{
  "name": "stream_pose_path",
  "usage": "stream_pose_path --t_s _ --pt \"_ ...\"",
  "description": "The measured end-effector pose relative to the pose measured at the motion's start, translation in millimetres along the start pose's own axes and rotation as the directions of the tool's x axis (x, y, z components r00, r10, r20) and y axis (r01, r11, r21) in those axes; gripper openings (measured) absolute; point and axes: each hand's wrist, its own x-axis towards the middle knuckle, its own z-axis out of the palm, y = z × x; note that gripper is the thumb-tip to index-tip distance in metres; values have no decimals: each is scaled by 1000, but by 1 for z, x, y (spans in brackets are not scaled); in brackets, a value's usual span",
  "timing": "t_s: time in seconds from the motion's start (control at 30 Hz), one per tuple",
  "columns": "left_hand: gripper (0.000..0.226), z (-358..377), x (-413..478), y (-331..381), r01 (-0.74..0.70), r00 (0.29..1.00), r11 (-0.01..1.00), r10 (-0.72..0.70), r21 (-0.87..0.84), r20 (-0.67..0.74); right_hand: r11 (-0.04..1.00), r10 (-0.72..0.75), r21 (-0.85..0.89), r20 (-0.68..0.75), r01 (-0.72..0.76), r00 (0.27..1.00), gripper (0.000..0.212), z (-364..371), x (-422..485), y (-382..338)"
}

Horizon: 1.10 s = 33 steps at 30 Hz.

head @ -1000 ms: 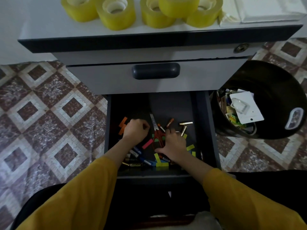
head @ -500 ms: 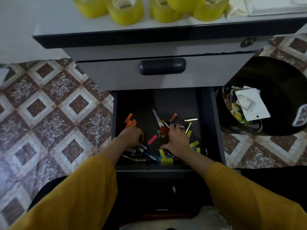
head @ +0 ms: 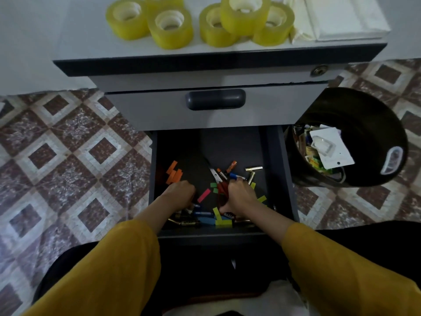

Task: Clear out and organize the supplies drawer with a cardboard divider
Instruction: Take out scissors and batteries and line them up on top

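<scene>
The open supplies drawer [head: 276, 179] holds loose clutter on its dark floor. My left hand [head: 180, 195] is curled knuckles-up over a pile of batteries [head: 189, 222] at the front left. My right hand [head: 239, 198] curls over the red handles of the scissors [head: 215, 175], whose blades point toward the back. Orange sticky tabs [head: 174, 174] lie at the left, a pink tab [head: 204, 195] sits between my hands, and yellow-green tabs [head: 222, 221] lie at the front. More batteries [head: 253, 168] and a blue pen [head: 235, 176] lie beyond my right hand. No cardboard divider shows.
A shut upper drawer with a dark handle [head: 215, 99] overhangs the back of the open one. Several yellow tape rolls [head: 170, 27] and a white packet [head: 346, 17] sit on the cabinet top. A black bin [head: 364, 137] with discarded packaging stands right of the drawer. Patterned tile floor surrounds it.
My left hand has pulled back from the orange tabs toward the batteries at the drawer's front. My right hand has stayed over the scissors. The camera has tilted slightly.
</scene>
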Motion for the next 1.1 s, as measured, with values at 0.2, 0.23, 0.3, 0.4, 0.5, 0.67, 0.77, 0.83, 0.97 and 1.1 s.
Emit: stream_pose_path --t_s 0.2,0.23,0.3,0.4,0.5,0.67,0.77,0.83,0.97,1.1 --pt "34 -15 -30 -7 60 996 968 -73 -243 -42 999 -30 -24 -47 29 998 67 -21 -26 -4" --pt "30 -19 -36 -7 60 995 962 -78 -266 -57 999 -37 -29 -59 36 998 68 -26 -31 -4" --pt "25 -28 -53 -5 62 988 948 -102 -312 -114 997 -59 -52 -92 54 994 71 -36 -42 -5" --pt "23 -43 -76 -2 70 970 932 -147 -356 -192 994 -89 -76 -145 79 985 68 -50 -59 -5" --pt "22 -59 -98 5 39 948 919 -158 -392 -277 991 -120 -87 -202 105 972 63 -64 -78 -6" --pt "17 -83 -132 24 -30 886 911 -167 -412 -434 985 -174 -45 -293 169 940 60 -94 -110 -8" --pt "11 -102 -146 31 -93 834 895 -170 -437 -525 975 -213 -20 -358 220 909 58 -117 -126 -10" --pt "6 -118 -154 35 -114 803 882 -189 -457 -565 969 -229 -3 -403 249 886 60 -135 -137 -13" --pt "9 -154 -165 41 -137 750 866 -226 -481 -621 951 -258 29 -479 309 839 62 -173 -155 -18" --pt "13 -186 -178 44 -194 697 862 -215 -468 -684 930 -255 91 -541 357 801 53 -211 -165 -19"
